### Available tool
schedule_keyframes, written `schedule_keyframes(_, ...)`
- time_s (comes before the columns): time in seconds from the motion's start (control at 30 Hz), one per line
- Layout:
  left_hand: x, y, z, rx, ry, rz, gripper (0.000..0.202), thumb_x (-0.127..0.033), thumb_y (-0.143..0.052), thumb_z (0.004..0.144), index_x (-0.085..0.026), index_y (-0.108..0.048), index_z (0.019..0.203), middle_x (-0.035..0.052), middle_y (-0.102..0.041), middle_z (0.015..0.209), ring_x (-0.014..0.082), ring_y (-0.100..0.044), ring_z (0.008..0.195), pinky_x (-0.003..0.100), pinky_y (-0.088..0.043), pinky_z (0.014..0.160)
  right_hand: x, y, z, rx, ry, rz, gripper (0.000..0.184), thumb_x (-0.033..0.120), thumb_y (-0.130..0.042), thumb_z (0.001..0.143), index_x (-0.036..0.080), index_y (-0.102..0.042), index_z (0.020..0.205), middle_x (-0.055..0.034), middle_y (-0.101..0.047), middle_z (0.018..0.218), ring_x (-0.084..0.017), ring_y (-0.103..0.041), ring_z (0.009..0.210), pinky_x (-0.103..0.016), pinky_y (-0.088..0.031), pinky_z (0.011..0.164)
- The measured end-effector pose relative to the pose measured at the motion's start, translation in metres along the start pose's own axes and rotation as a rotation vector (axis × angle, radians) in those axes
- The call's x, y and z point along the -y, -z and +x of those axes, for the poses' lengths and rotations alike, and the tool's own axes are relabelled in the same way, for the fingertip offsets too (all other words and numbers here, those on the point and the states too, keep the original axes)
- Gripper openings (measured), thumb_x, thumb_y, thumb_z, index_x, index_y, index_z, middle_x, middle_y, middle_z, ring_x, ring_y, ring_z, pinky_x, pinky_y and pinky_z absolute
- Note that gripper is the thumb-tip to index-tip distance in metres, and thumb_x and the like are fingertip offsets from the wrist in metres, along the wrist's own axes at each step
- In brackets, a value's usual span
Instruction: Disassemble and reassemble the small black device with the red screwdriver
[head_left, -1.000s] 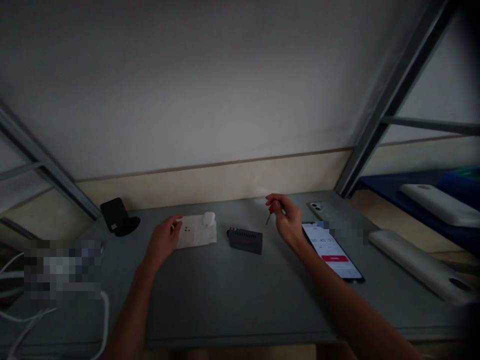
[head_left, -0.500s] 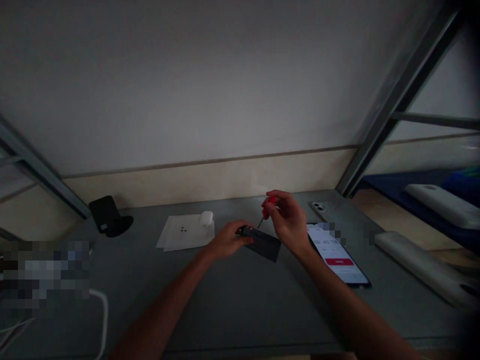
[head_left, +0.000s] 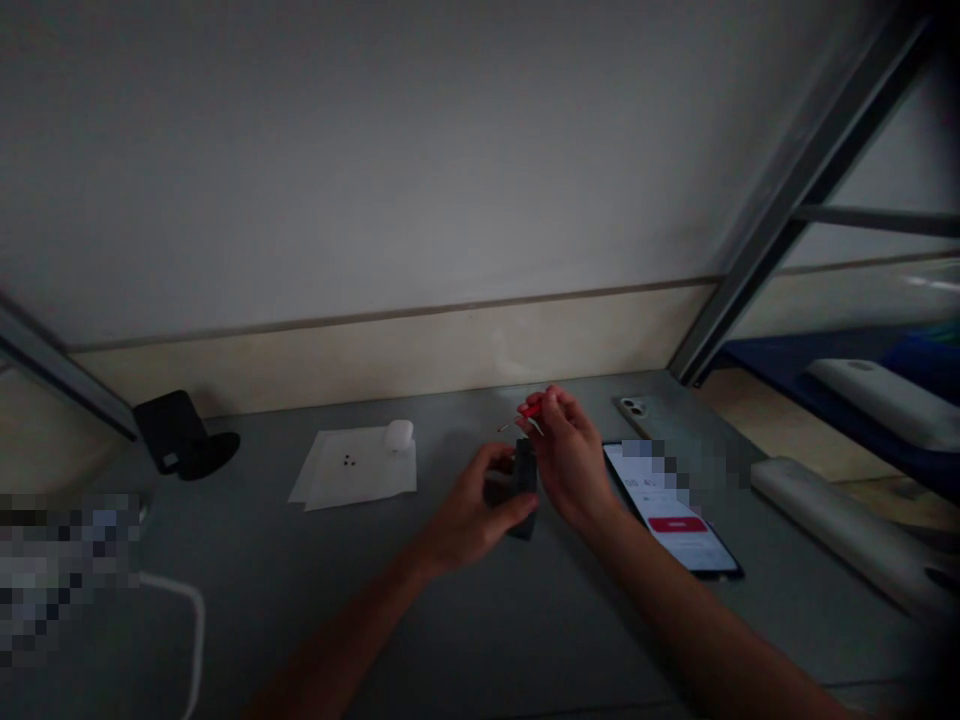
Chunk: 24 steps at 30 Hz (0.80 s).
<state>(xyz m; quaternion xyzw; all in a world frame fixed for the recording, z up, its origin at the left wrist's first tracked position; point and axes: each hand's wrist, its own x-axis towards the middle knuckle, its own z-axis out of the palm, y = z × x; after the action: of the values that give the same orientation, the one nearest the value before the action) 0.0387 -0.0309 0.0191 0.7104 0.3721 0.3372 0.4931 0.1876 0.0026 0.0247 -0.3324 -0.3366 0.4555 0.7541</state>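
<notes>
My left hand point(head_left: 480, 510) is closed around a dark rectangular box-like device point(head_left: 524, 480), held above the desk with its narrow side towards me. What kind of device it is I cannot make out. Just to its right, my right hand point(head_left: 574, 455) grips a red-handled screwdriver point(head_left: 533, 409), whose thin metal shaft points left, above and apart from the device. Several tiny dark pieces, apparently screws point(head_left: 349, 461), lie on overlapping white paper sheets point(head_left: 322, 480) to the left. A small white rounded case point(head_left: 398, 435) sits on the paper's far right corner.
A tablet point(head_left: 675, 550) with a lit screen lies right of my right forearm, and a phone point(head_left: 637, 412) lies behind it. Further right is a long pale bar point(head_left: 825, 530). A black stand point(head_left: 176, 430) and a white cable point(head_left: 199, 630) are on the left.
My left hand has turned the device from lying slantwise to narrow side facing me. The screwdriver tip has lifted off it and swung to point left. The view has shifted slightly.
</notes>
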Motion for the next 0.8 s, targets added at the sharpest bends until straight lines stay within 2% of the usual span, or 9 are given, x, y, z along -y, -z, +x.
schedule_keyframes(0.07, -0.005, -0.002, -0.001, -0.014, -0.015, 0.038, 0.056, -0.03, -0.075, 0.082, -0.018, -0.049, 0.131, 0.0128, -0.063, 0.122, 0.0233, -0.062, 0.11, 0.036, -0.052, 0.094, 0.002, 0.005, 0.006, -0.017, -0.054, 0.046, 0.025, 0.046, -0.07, 0.087, 0.024, -0.06, 0.091, -0.0036, -0.066, 0.094, -0.017, -0.067, 0.084, -0.031, -0.059, 0.075)
schedule_keyframes(0.17, -0.005, 0.0, 0.002, -0.088, -0.079, 0.14, 0.038, -0.021, -0.064, 0.088, -0.019, -0.054, 0.124, 0.0101, -0.067, 0.117, 0.0203, -0.064, 0.105, 0.035, -0.051, 0.095, 0.007, 0.012, 0.015, -0.036, -0.074, 0.065, 0.024, 0.045, -0.072, 0.086, 0.024, -0.061, 0.09, -0.0017, -0.065, 0.092, -0.015, -0.066, 0.082, -0.029, -0.058, 0.073)
schedule_keyframes(0.27, 0.002, 0.012, 0.007, -0.171, -0.147, 0.32, 0.03, -0.017, -0.058, 0.09, -0.02, -0.058, 0.12, 0.0087, -0.068, 0.118, 0.0206, -0.064, 0.109, 0.037, -0.049, 0.1, 0.014, 0.016, 0.022, -0.048, 0.046, -0.031, 0.023, 0.044, -0.07, 0.088, 0.025, -0.06, 0.097, 0.0005, -0.063, 0.087, -0.013, -0.064, 0.077, -0.026, -0.055, 0.067)
schedule_keyframes(0.33, 0.01, 0.023, 0.011, -0.174, -0.164, 0.375, 0.03, -0.02, -0.058, 0.092, -0.021, -0.058, 0.122, 0.009, -0.068, 0.12, 0.0217, -0.063, 0.113, 0.039, -0.047, 0.103, 0.017, 0.018, 0.023, -0.015, 0.168, -0.153, 0.024, 0.043, -0.069, 0.09, 0.026, -0.06, 0.103, 0.0008, -0.062, 0.085, -0.013, -0.062, 0.073, -0.026, -0.053, 0.064)
schedule_keyframes(0.43, 0.022, 0.037, 0.015, -0.151, -0.179, 0.348, 0.028, -0.015, -0.057, 0.091, -0.02, -0.059, 0.119, 0.0084, -0.069, 0.12, 0.0209, -0.064, 0.114, 0.038, -0.048, 0.103, 0.02, 0.016, 0.019, 0.099, 0.29, -0.311, 0.021, 0.041, -0.066, 0.092, 0.025, -0.061, 0.105, -0.0002, -0.062, 0.082, -0.014, -0.06, 0.069, -0.027, -0.051, 0.061)
schedule_keyframes(0.53, 0.026, 0.044, 0.018, -0.188, -0.167, 0.332, 0.031, -0.007, -0.054, 0.087, -0.02, -0.061, 0.114, 0.0069, -0.071, 0.112, 0.0196, -0.066, 0.108, 0.034, -0.051, 0.097, 0.023, 0.013, 0.01, 0.194, 0.33, -0.369, 0.018, 0.04, -0.063, 0.094, 0.024, -0.062, 0.102, -0.0004, -0.062, 0.079, -0.015, -0.058, 0.065, -0.029, -0.049, 0.059)
schedule_keyframes(0.8, 0.021, 0.045, 0.02, -0.184, -0.158, 0.335, 0.032, -0.003, -0.055, 0.084, -0.019, -0.064, 0.11, 0.0055, -0.073, 0.109, 0.0188, -0.067, 0.106, 0.032, -0.051, 0.096, 0.019, 0.01, 0.002, 0.253, 0.341, -0.396, 0.011, 0.034, -0.062, 0.095, 0.025, -0.061, 0.101, -0.0003, -0.063, 0.077, -0.016, -0.059, 0.066, -0.031, -0.049, 0.06)
